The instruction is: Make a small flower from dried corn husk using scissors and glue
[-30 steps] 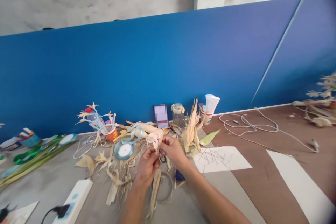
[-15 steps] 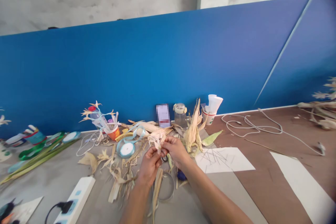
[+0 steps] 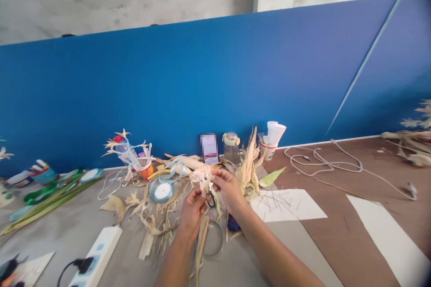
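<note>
My left hand (image 3: 192,210) and my right hand (image 3: 229,189) meet over a heap of dried corn husks (image 3: 158,222) on the grey table (image 3: 67,233). Both pinch a small pale husk piece (image 3: 204,182) held between them, the left from below, the right from the side. Dark scissor handles (image 3: 210,199) show just under the fingers. A roll of light blue ribbon (image 3: 160,191) lies to the left of my hands. A bunch of upright husks (image 3: 248,166) stands just right of my right hand.
A white power strip (image 3: 97,249) with a black plug lies front left. An orange cup (image 3: 145,169) with husk flowers, a glass jar (image 3: 230,144) and a paper cup (image 3: 268,148) line the blue partition. White paper (image 3: 286,204) with thin wires and a white cable (image 3: 323,161) lie right.
My right hand has lifted slightly and shifted a little right on the husk piece. The left hand stays beneath it. The view barely moves.
</note>
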`<state>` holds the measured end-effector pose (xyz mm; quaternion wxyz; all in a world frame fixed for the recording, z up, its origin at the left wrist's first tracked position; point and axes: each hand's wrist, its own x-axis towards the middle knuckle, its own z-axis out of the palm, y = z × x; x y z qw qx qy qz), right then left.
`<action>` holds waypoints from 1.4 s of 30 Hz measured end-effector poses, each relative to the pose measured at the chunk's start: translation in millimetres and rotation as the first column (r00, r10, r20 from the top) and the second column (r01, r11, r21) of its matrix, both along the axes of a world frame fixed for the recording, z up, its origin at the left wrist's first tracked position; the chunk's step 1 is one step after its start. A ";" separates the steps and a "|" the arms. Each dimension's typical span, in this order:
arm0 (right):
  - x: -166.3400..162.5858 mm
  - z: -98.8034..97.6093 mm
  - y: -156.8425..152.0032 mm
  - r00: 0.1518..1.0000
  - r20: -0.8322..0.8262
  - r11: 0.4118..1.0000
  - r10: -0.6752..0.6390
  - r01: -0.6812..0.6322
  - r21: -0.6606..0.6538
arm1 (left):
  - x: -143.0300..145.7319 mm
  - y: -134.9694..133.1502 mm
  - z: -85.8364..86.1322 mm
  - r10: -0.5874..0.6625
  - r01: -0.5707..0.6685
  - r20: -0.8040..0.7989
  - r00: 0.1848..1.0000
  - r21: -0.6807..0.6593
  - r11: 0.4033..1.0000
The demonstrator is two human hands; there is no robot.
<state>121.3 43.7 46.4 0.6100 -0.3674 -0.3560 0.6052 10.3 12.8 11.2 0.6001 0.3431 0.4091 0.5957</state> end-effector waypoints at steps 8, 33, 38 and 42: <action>13.6 -13.1 13.1 0.877 0.477 0.992 -0.055 -0.007 0.126 | -9.1 3.6 -6.1 0.117 -0.111 -0.164 0.979 0.046 0.993; 5.3 -40.1 3.2 -0.196 0.979 0.977 0.050 -0.193 -0.088 | -26.1 12.7 -15.7 0.163 -0.160 -0.057 0.985 0.046 0.986; 1.7 -42.8 3.0 -0.184 0.982 0.974 0.042 -0.211 -0.081 | -26.1 12.5 -15.6 0.169 -0.165 -0.093 0.981 0.046 0.985; 4.2 -36.8 4.4 -0.128 0.990 0.981 0.052 -0.179 -0.075 | -26.6 12.2 -14.2 0.179 -0.175 -0.088 0.980 0.055 0.983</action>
